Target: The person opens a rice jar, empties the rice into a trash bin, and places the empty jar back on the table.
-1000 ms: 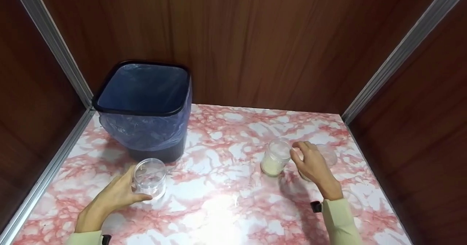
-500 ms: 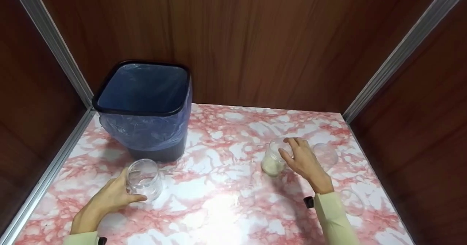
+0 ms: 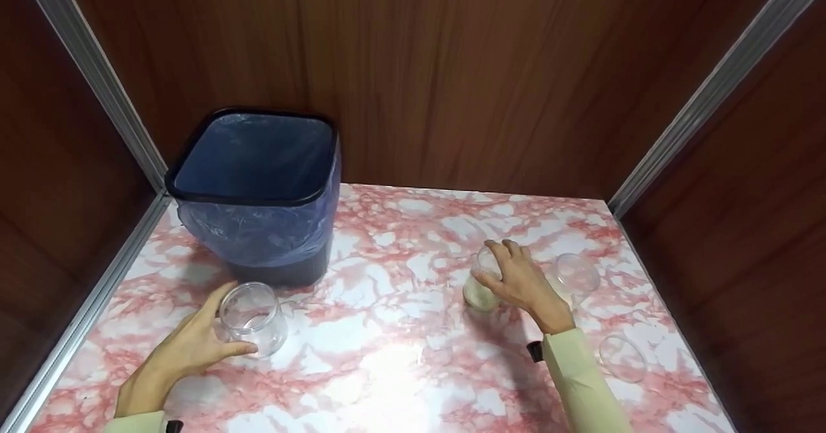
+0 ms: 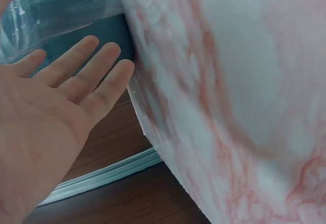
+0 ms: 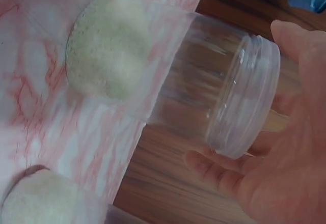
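In the head view my left hand (image 3: 193, 337) stands at a clear, empty jar (image 3: 253, 320), thumb and fingers spread around its left side. The left wrist view shows these fingers (image 4: 104, 92) straight and apart. My right hand (image 3: 521, 284) is over a clear jar with pale granules (image 3: 479, 294) at its bottom. In the right wrist view the thumb and fingertips stand apart on either side of this jar's lid (image 5: 249, 99). A second jar with similar pale contents (image 5: 43, 201) stands beside it, partly hidden by my right wrist in the head view.
A black bin (image 3: 281, 273) with a blue liner stands at the back left, just behind the empty jar. A clear round lid (image 3: 623, 359) lies at the right. Brown wood-grain panels (image 3: 452, 78) enclose the pink-and-white marbled tabletop (image 3: 387, 233).
My right hand has moved left from the second jar to over the first one. The left hand and its jar have shifted slightly left, and the thumb and fingers have spread a little.
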Motion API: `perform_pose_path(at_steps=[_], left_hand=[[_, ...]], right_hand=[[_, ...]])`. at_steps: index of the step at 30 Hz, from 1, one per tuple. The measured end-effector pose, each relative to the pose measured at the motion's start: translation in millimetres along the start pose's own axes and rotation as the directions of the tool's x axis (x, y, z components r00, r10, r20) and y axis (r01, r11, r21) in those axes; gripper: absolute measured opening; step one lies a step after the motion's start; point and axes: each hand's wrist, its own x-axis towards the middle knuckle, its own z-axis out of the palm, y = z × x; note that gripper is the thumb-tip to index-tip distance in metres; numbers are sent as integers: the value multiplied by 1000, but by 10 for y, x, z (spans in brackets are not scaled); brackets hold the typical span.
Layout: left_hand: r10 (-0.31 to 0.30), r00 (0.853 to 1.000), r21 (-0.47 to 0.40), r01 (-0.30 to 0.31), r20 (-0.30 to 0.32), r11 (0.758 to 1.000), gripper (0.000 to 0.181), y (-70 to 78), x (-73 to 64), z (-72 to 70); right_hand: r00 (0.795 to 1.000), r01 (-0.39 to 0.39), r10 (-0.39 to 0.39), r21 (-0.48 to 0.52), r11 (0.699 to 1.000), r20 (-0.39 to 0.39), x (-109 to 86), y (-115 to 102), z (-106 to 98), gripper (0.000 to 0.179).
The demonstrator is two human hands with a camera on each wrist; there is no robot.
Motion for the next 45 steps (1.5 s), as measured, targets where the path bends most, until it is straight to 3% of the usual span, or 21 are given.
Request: perform_pose_path(at_steps=[4, 7, 12, 15, 17, 18, 22, 23, 25, 30, 36, 38, 42, 45], left_hand=[[-30, 1000, 32, 30, 1, 999, 110, 76, 10, -51], [-10, 1000, 56, 11, -21, 998, 107, 151, 18, -85], [75, 993, 101, -66, -86, 993, 99, 288, 55, -115], [156, 977, 142, -136, -147, 981, 93, 356, 82, -107], [245, 943, 165, -211, -224, 964, 86, 406, 93, -91], [297, 916, 183, -254, -268, 950, 81, 438, 99, -81], [472, 786, 246, -404, -399, 881, 66, 642, 129, -59], [497, 765, 253, -428, -410, 868, 64, 704, 139, -59], [528, 746, 250, -465, -406, 850, 59, 819, 161, -57], [571, 720, 213, -533, -394, 819, 50, 1007, 224, 30], [633, 625, 168, -638, -457, 751, 38, 1201, 363, 221], [654, 600, 162, -668, -460, 726, 38, 1291, 422, 301], [702, 574, 152, -718, -421, 679, 42, 1526, 534, 509], [728, 569, 144, -741, -383, 656, 47, 1708, 571, 674]], right_hand=[[999, -13, 14, -32, 999, 35, 9, -11, 16, 72], [996, -42, 45, -40, 998, 76, 20, -28, 13, 73], [995, -51, 56, -53, 997, 85, 59, -43, -4, 72], [998, -34, 38, -67, 997, 60, 78, -37, -1, 70], [999, -28, 31, -72, 997, 43, 84, -41, 11, 69], [999, -26, 28, -78, 997, 36, 86, -39, 18, 69], [1000, -9, 10, -92, 996, 12, 94, -40, 15, 67], [1000, -4, 5, -92, 996, 8, 97, -41, 8, 67], [1000, 5, -5, -86, 996, 1, 100, -42, -3, 67], [1000, 14, -15, -49, 999, -6, 77, -56, -6, 66], [997, 63, -60, 74, 995, -45, 36, -144, -79, 66], [996, 74, -67, 137, 988, -52, 21, -207, -130, 67], [990, 114, -94, 212, 970, -103, -5, -369, -259, 65], [979, 167, -136, 219, 961, -150, -26, -518, -351, 65]])
